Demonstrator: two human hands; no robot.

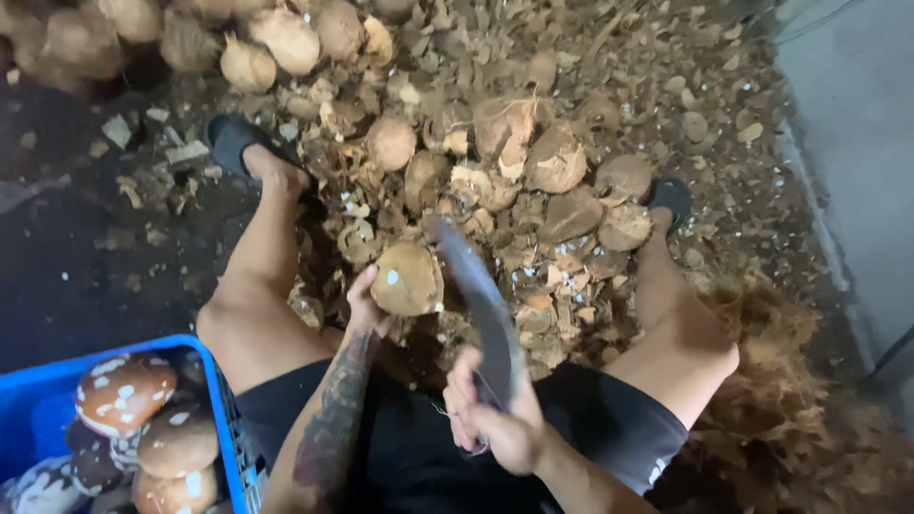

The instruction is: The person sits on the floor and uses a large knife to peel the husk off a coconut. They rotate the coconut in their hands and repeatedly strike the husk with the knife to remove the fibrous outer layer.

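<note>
Covering dark floor (67, 276): husk scraps (571, 86); left hand (365, 306) grasping coconut (407, 279), right hand (495, 424) clenching blade (481, 300).

Around the held coconut (407, 279), room is tight. Beyond it a heap of shells and husk scraps (533, 181) covers the floor, with whole coconuts (276, 43) piled farther off. Just right of it the blurred blade (481, 305) crosses the gap. The knees flank it on both sides. Left of it, past the knee, dark floor (76, 266) lies mostly bare. Near-left, a blue crate (221, 419) blocks the way, apparently full.
</note>
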